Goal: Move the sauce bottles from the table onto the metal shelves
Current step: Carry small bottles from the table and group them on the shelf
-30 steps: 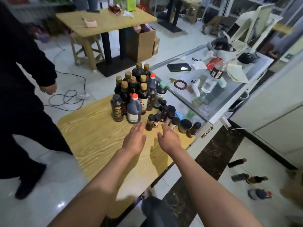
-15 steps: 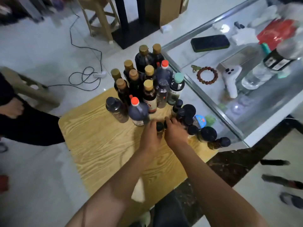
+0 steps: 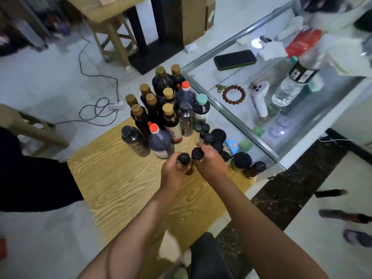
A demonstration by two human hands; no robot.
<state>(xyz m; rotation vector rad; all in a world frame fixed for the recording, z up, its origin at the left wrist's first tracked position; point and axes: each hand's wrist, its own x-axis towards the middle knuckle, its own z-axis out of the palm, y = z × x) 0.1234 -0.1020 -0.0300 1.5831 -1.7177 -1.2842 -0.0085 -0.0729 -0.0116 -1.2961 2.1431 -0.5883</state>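
Observation:
Several dark sauce bottles (image 3: 168, 117) stand clustered at the far end of a wooden table (image 3: 120, 178). My left hand (image 3: 174, 174) grips a small black-capped bottle (image 3: 184, 158). Right beside it, my right hand (image 3: 211, 161) grips another small black-capped bottle (image 3: 196, 153). Both small bottles are held just above the table's surface, close together. More small dark jars (image 3: 241, 160) stand to the right of my hands. The metal shelves are not in view.
A glass counter (image 3: 261, 137) abuts the table on the right, carrying a phone (image 3: 234, 59), a bead bracelet (image 3: 234, 95) and a water bottle (image 3: 291, 85). A person in dark clothes (image 3: 34, 182) stands at the left. A cable (image 3: 96, 109) lies on the floor.
My hands reached forward from the table's middle to the small bottles and closed round one each. The view has tilted down and moved closer.

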